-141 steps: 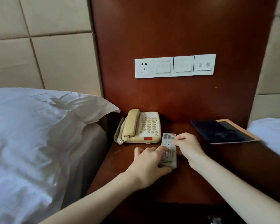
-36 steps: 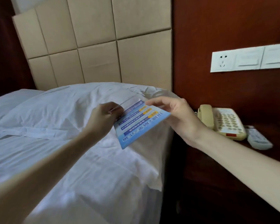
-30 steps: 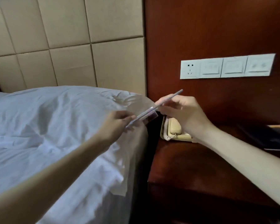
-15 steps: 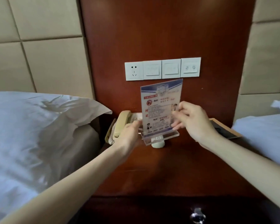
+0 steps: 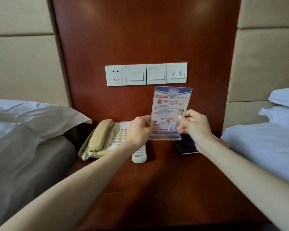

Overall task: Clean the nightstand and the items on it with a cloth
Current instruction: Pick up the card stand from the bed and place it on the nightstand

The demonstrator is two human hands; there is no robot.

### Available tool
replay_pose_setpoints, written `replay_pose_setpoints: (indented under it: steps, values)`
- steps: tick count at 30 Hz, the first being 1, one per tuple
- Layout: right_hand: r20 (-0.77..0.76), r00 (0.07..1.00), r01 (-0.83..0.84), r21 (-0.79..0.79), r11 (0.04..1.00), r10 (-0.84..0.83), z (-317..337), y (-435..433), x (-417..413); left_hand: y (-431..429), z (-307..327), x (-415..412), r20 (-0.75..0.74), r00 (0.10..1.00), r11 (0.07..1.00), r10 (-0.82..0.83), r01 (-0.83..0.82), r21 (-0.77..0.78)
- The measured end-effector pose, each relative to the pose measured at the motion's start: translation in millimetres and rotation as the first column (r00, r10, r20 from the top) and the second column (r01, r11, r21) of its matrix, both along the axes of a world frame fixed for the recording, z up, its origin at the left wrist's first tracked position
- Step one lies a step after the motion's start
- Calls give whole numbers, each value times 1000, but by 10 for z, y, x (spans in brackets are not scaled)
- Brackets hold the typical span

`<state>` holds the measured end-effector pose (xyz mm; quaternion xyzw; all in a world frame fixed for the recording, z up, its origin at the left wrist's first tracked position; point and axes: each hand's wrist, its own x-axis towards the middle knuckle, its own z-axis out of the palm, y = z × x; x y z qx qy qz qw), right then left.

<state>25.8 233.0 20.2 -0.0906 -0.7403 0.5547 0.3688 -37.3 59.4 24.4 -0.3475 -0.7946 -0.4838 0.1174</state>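
Note:
An upright acrylic sign stand (image 5: 169, 107) with a printed blue and white notice is at the back of the dark wooden nightstand (image 5: 165, 185). My left hand (image 5: 140, 130) grips its left edge and my right hand (image 5: 194, 125) grips its right edge. Its clear base is at or just above the wood; I cannot tell which. A beige telephone (image 5: 105, 139) sits at the back left, with a white remote control (image 5: 139, 155) beside it, partly under my left wrist. A dark folder (image 5: 186, 145) lies behind my right hand. No cloth is in view.
A white pillow and bed (image 5: 28, 130) press against the nightstand's left side. Another bed with pale blue bedding (image 5: 265, 144) is on the right. A row of white wall switches and a socket (image 5: 146, 74) sits on the wood panel above.
The sign stand came from over the left bed, turned upright, and has now shifted right and back toward the wall panel, lower than half a second ago. Both hands still hold it.

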Motion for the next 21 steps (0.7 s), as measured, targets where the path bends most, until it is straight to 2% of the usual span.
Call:
replay_pose_setpoints:
  steps: [4,9,13,17,21]
  values:
    - [-25,998,51,-21,998,-52,78,83,-303,144,15,-335,23,997,997,76,-77,9]
    - [28,993,112,-45,993,-111,25,81,-668,344,4,-744,26,986,986,164,-163,-40]
    - [141,990,5,-19,1000,-2,-20,61,-851,393,-31,-1031,68,972,973,225,-221,-65]
    - [228,970,-101,41,994,89,-83,62,-947,331,-172,-1269,154,967,978,203,-191,-87]
    - [307,937,-175,8,984,164,-137,43,-1012,300,-200,-1410,170,961,974,218,-202,-107]
